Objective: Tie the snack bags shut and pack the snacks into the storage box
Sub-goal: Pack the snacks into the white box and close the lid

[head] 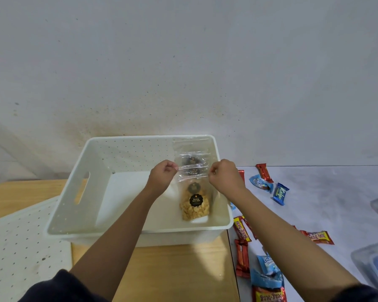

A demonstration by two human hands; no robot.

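Dark sleeves [59,286] low in view, forearms reaching over wooden table [172,258]. Left hand [163,176] and right hand [224,174] each pinch a top corner of clear snack bag [194,205], fingers curled, pulling its mouth flat, probably to keep it upright. Bag hangs inside storage box [129,137], right side; cannot tell if it touches the floor. More clear bags [191,147] lean on far wall. Wrapped snacks [279,192] lie outside, right, not yet packed.

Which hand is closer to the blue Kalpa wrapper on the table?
Right. The right hand is left of the blue wrapper; the left hand is farther left, over the storage box.
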